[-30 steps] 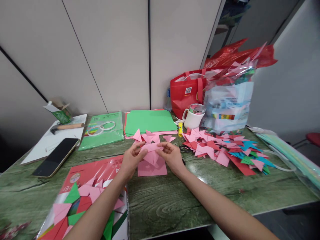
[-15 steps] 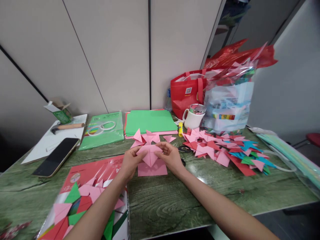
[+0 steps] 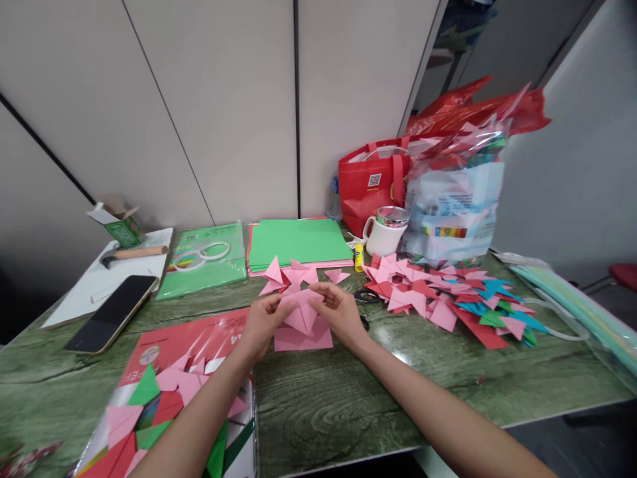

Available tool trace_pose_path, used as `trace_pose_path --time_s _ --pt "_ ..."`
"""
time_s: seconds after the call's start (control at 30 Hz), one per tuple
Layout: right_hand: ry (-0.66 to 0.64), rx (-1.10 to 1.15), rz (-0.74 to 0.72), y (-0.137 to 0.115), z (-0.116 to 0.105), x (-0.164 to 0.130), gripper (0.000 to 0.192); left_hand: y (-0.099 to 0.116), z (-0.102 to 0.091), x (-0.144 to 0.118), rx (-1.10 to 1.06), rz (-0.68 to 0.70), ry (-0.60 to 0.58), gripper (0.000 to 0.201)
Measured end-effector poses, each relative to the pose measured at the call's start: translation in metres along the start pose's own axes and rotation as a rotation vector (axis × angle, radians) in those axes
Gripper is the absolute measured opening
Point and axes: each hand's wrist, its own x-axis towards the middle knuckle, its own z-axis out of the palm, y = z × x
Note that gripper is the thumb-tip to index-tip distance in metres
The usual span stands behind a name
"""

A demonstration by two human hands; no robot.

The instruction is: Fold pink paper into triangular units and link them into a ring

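Observation:
Between my two hands is a folded piece of pink paper (image 3: pixel 304 317), its point turned down toward me and a crease running down its middle. My left hand (image 3: pixel 263 324) pinches its left edge with thumb and fingers. On the opposite edge my right hand (image 3: pixel 341 312) grips it the same way. Below it on the table lies a flat pink paper sheet (image 3: pixel 303 341), partly covered by the held piece. Just behind my hands are several folded pink paper pieces (image 3: pixel 273 273), with a small pink triangle (image 3: pixel 337 275) to their right.
Black scissors (image 3: pixel 367 296), a yellow glue stick (image 3: pixel 359 257) and a white mug (image 3: pixel 385 232) stand or lie right of centre. Paper stars (image 3: pixel 398 282) spread further right. Green sheets (image 3: pixel 298 242) lie behind; a phone (image 3: pixel 113 312) and hammer (image 3: pixel 134 252) lie left.
The held pink paper has tilted slightly, its lower point shifting a little to the right. Both hands keep their hold in nearly the same place.

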Motion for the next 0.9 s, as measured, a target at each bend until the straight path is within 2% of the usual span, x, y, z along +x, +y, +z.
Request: trace_pose_path --time_s 0.17,0.57,0.7,0.9 --pt "0.033 -0.006 0.012 0.0015 -0.0005 0.0005 0.028 0.0004 0.0004 0.0000 -0.051 -0.020 -0.020 0.033" --pt "0.023 0.010 0.005 -0.0056 -0.0002 -0.0015 0.020 0.0035 0.0016 -0.0012 -0.119 -0.039 0.004 0.045" --pt "0.033 0.010 0.016 -0.0043 -0.0003 -0.0012 0.021 0.0045 0.0014 -0.0024 -0.118 -0.070 -0.034 0.044" --pt "0.035 -0.012 0.015 -0.0029 0.0004 -0.0008 0.025 0.0028 0.0000 -0.0027 -0.072 -0.073 0.001 0.032"
